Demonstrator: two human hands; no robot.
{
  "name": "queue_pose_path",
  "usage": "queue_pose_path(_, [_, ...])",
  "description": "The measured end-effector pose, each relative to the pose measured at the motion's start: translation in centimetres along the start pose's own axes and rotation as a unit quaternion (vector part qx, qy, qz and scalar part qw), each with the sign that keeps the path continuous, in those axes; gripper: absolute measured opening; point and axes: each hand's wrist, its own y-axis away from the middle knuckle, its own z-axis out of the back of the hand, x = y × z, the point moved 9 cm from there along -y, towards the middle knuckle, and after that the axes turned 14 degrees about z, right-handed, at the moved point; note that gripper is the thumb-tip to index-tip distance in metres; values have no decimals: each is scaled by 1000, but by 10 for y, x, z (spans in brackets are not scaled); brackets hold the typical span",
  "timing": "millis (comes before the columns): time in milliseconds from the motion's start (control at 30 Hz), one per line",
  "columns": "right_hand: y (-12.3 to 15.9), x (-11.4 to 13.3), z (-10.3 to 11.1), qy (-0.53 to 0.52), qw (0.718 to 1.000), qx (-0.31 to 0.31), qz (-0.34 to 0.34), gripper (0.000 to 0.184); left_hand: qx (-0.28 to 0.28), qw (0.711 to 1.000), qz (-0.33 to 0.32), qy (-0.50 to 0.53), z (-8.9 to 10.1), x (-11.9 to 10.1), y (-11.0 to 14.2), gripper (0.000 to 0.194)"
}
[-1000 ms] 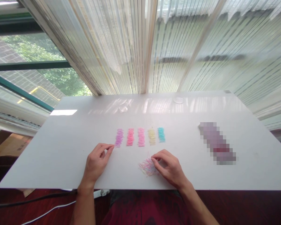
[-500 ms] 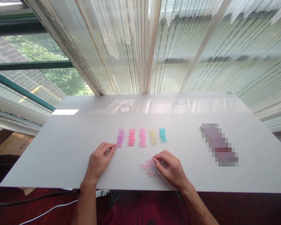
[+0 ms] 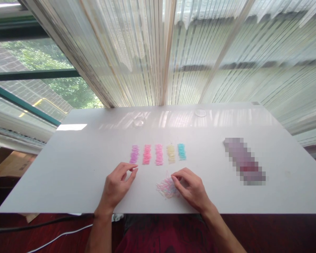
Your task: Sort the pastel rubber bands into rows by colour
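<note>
Five neat columns of short, thin strands lie side by side on the white table: a purple column (image 3: 134, 154), a coral one (image 3: 146, 154), a pink one (image 3: 159, 154), a yellow one (image 3: 171, 154) and a turquoise one (image 3: 182, 151). My left hand (image 3: 118, 184) hovers just below the purple column, thumb and index finger slightly apart with nothing visible between them. Nearer me is a loose pile of mixed-colour strands (image 3: 166, 188). At its right side my right hand (image 3: 190, 188) has thumb and index fingertip pinched together; whatever is between them is too small to make out.
Two clear round dishes, a left one (image 3: 139, 121) and a right one (image 3: 200, 112), sit toward the back of the table (image 3: 60, 168). A blurred-out purplish oblong (image 3: 244, 161) lies to the right. Behind the table hangs a striped curtain (image 3: 137, 52); a cardboard box (image 3: 10, 165) stands at left.
My left hand has moved right and slightly down, away from the purple column's lower end, its fingertips parting a little. My right hand stays by the pile. The camera view shifted slightly.
</note>
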Motion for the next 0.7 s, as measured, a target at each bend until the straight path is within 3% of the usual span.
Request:
queue_pose_path(167, [1,-2,2,5,1000,-12,-4,9,159,987,-16,11,-43,-32,10,17])
queue_pose_path(267, [1,-2,4,4,1000,-23,-4,8,218,976,-10,-10,-58,-41,17,19])
queue_pose_path(700, [3,-3,1,-2,1000,-13,-8,9,265,964,3,-18,-66,-36,24,14])
